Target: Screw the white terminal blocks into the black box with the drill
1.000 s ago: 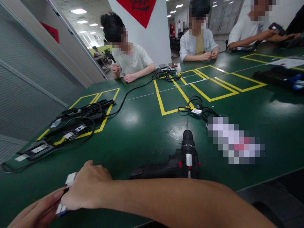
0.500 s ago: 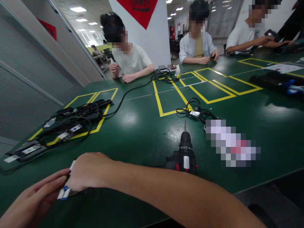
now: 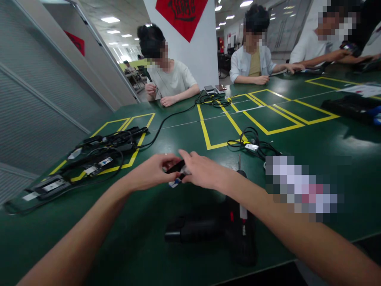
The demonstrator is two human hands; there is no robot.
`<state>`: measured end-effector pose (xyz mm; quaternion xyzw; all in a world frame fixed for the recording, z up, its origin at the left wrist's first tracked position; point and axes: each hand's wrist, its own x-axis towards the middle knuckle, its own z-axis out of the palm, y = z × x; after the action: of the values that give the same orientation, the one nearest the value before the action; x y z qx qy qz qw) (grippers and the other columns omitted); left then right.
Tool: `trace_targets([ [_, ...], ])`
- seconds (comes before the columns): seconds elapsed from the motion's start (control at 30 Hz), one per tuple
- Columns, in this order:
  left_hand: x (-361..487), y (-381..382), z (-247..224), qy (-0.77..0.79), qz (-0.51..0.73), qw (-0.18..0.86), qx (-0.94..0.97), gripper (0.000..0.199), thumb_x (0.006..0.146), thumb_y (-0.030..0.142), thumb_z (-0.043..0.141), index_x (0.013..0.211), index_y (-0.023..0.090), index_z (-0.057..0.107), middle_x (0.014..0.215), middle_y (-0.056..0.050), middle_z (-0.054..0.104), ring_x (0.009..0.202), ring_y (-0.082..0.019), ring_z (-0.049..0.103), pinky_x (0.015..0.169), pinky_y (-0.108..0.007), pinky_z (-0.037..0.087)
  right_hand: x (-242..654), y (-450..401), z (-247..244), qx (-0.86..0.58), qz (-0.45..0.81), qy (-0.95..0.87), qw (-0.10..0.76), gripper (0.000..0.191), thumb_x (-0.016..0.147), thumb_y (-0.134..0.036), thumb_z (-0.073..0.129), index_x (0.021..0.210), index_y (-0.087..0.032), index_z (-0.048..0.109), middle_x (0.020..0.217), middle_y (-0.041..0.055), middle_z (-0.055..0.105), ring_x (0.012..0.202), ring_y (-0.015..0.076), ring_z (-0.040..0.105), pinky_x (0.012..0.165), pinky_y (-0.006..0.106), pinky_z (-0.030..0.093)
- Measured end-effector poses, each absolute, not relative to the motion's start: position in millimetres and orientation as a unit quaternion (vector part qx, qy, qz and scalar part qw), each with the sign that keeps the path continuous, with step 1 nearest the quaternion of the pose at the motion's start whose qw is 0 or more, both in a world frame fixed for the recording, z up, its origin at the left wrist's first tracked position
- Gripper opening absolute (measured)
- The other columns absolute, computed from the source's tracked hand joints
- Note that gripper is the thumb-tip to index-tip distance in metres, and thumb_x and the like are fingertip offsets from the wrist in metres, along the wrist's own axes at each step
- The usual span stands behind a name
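a small black part (image 3: pixel 176 167) with a white-and-blue end is above the green table (image 3: pixel 175 135), pinched between the curled fingers of the left hand (image 3: pixel 149 171) and right hand (image 3: pixel 204 171). the step seems to be two-handed handling; any further turn would call for a steady grip. the cordless drill (image 3: pixel 196 229) lies nearby, partly under the right forearm (image 3: pixel 253 196), possibly in the way; coiled black cable (image 3: pixel 262 147) sits beyond.

The small dark object (image 3: pixel 175 167) is largely covered by fingers, the right forearm (image 3: pixel 268 202) obscures part of the drill (image 3: pixel 205 230), and pixelation masks the pale item (image 3: pixel 293 174).
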<state>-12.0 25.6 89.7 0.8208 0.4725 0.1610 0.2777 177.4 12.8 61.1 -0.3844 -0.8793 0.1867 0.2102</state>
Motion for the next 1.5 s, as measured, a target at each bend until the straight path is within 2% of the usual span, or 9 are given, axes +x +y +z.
trace_targets([
  [0.07, 11.9, 37.9, 73.8, 0.421, 0.132, 0.302, 0.845, 0.031, 0.072, 0.026, 0.062, 0.102, 0.018, 0.065, 0.082, -0.001, 0.068, 0.071, -0.016, 0.059, 0.067, -0.028, 0.048, 195.5, 15.0, 46.3, -0.439, 0.14, -0.868, 0.184, 0.062, 0.078, -0.036, 0.064, 0.13, -0.012, 0.038, 0.108, 0.0175, 0.058, 0.091, 0.0294, 0.061, 0.074, 0.04, 0.048],
  [0.17, 29.6, 48.5, 44.6, 0.399, 0.218, 0.316, 0.833, 0.035, 0.072, 0.02, 0.058, 0.107, 0.018, 0.063, 0.102, -0.005, 0.066, 0.093, -0.021, 0.06, 0.085, -0.034, 0.046, 213.1, 13.8, 32.3, -0.508, 0.109, -0.84, 0.158, 0.047, 0.084, -0.042, 0.055, 0.121, -0.015, 0.046, 0.103, 0.0149, 0.058, 0.094, 0.0289, 0.059, 0.074, 0.039, 0.048],
  [0.23, 32.9, 48.9, 29.3, 0.406, 0.274, 0.311, 0.815, 0.037, 0.074, 0.018, 0.057, 0.11, 0.018, 0.061, 0.107, -0.006, 0.065, 0.1, -0.022, 0.058, 0.091, -0.037, 0.043, 218.1, 12.7, 28.7, -0.529, 0.088, -0.83, 0.154, 0.041, 0.086, -0.042, 0.051, 0.118, -0.017, 0.047, 0.102, 0.0139, 0.058, 0.095, 0.0285, 0.058, 0.073, 0.038, 0.047],
  [0.33, 32.4, 42.9, 18.0, 0.426, 0.317, 0.31, 0.789, 0.035, 0.077, 0.023, 0.058, 0.111, 0.018, 0.059, 0.108, -0.007, 0.064, 0.1, -0.022, 0.058, 0.092, -0.038, 0.043, 219.1, 12.0, 27.7, -0.532, 0.077, -0.829, 0.155, 0.042, 0.086, -0.041, 0.05, 0.121, -0.018, 0.044, 0.105, 0.0136, 0.057, 0.096, 0.0285, 0.057, 0.073, 0.038, 0.046],
  [0.5, 29.0, 33.3, 16.8, 0.438, 0.342, 0.323, 0.766, 0.035, 0.079, 0.031, 0.061, 0.111, 0.019, 0.059, 0.11, -0.007, 0.064, 0.101, -0.023, 0.058, 0.09, -0.038, 0.044, 219.3, 11.5, 25.9, -0.51, 0.096, -0.841, 0.156, 0.055, 0.086, -0.039, 0.051, 0.134, -0.018, 0.033, 0.116, 0.0144, 0.054, 0.108, 0.0282, 0.052, 0.083, 0.038, 0.043],
  [0.67, 27.8, 31.7, 15.9, 0.419, 0.343, 0.334, 0.771, 0.034, 0.08, 0.031, 0.061, 0.111, 0.018, 0.059, 0.109, -0.008, 0.063, 0.102, -0.024, 0.057, 0.092, -0.038, 0.042, 221.1, 10.4, 23.5, -0.5, 0.103, -0.843, 0.168, 0.061, 0.083, -0.041, 0.054, 0.135, -0.018, 0.032, 0.117, 0.0136, 0.053, 0.109, 0.027, 0.052, 0.085, 0.037, 0.043],
  [0.83, 26.6, 29.1, 14.7, 0.408, 0.356, 0.369, 0.755, 0.035, 0.081, 0.033, 0.058, 0.113, 0.019, 0.057, 0.111, -0.008, 0.061, 0.105, -0.025, 0.054, 0.09, -0.038, 0.043, 220.1, 9.2, 26.0, -0.505, 0.107, -0.839, 0.173, 0.057, 0.084, -0.045, 0.052, 0.132, -0.019, 0.036, 0.114, 0.0131, 0.055, 0.106, 0.0266, 0.054, 0.084, 0.037, 0.043],
  [1.0, 25.3, 28.2, 15.3, 0.403, 0.375, 0.402, 0.731, 0.032, 0.083, 0.033, 0.054, 0.111, 0.018, 0.059, 0.111, -0.008, 0.061, 0.105, -0.026, 0.054, 0.091, -0.037, 0.042, 217.9, 8.9, 28.5, -0.513, 0.11, -0.834, 0.167, 0.049, 0.087, -0.042, 0.048, 0.13, -0.021, 0.038, 0.112, 0.0119, 0.056, 0.106, 0.0257, 0.054, 0.083, 0.036, 0.043],
  [1.5, 21.6, 26.4, 15.2, 0.397, 0.387, 0.372, 0.744, 0.031, 0.083, 0.03, 0.054, 0.112, 0.019, 0.055, 0.11, -0.007, 0.059, 0.105, -0.025, 0.053, 0.095, -0.039, 0.039, 216.7, 8.5, 30.8, -0.511, 0.117, -0.835, 0.167, 0.051, 0.087, -0.04, 0.047, 0.132, -0.018, 0.038, 0.114, 0.0133, 0.056, 0.107, 0.0276, 0.054, 0.086, 0.039, 0.045],
])
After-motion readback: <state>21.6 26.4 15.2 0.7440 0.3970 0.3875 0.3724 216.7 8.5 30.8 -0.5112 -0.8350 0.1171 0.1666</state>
